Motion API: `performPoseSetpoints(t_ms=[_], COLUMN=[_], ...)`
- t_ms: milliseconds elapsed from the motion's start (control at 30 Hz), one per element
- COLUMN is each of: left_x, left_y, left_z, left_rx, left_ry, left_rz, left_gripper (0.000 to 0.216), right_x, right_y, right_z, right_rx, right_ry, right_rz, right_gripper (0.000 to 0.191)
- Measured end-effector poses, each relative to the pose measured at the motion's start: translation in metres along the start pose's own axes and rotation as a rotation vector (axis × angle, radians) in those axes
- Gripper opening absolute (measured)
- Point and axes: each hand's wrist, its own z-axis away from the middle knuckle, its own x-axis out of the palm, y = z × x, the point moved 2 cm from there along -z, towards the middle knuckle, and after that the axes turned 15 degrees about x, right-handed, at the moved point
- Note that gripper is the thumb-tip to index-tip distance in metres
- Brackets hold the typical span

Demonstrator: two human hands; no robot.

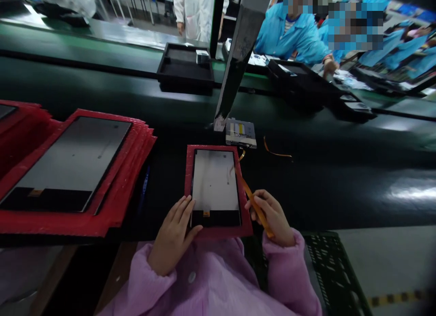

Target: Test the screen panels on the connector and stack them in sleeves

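A flat display panel [215, 182], pale with a black lower strip, lies on a red bubble-wrap pouch [245, 216] in front of me. My left hand [177, 227] rests at the panel's lower left edge, fingers stretched out. My right hand [270, 214] is closed around an orange flat ribbon cable [248, 191] at the right side of the panel. The cable's upper end lies over the panel's right edge. Just beyond the pouch sits a small grey box-like device [240, 133], with a thin orange strip near its lower side. Another thin orange strip [277, 153] lies to its right.
At left is a stack of red pouches [136, 170] with a larger panel [75, 157] on top. A blue pen [145, 184] lies beside it. A metal post [238, 52] rises behind the device. Black trays [185, 64] stand farther back; co-workers are across the line.
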Motion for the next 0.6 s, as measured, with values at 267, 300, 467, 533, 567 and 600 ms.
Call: performPoseSetpoints(t_ms=[267,300,467,533,567,600], left_x=[0.0,-0.001,-0.003,-0.004,-0.005,-0.005], left_y=[0.001,0.001,0.001,0.001,0.001,0.001], left_z=[0.0,0.0,-0.001,-0.002,-0.002,-0.002], left_rx=[0.011,0.009,0.015,0.011,0.007,0.002], left_ry=[-0.009,-0.013,-0.045,-0.046,-0.045,-0.044], left_rz=[0.006,0.006,0.03,0.048,0.056,0.062], left_gripper=[0.059,0.059,0.058,0.058,0.057,0.057], right_x=[0.027,0.031,0.046,0.053,0.057,0.061], right_y=[-0.036,-0.039,-0.047,-0.045,-0.044,-0.042], right_z=[-0.015,-0.017,-0.033,-0.042,-0.046,-0.049], right_rx=[-0.026,-0.028,-0.109,-0.148,-0.165,-0.18], right_ry=[-0.127,-0.137,-0.144,-0.121,-0.113,-0.109], right_rz=[-0.108,-0.112,-0.056,-0.024,-0.012,-0.001], right_gripper=[0.034,0.035,0.052,0.061,0.065,0.07])
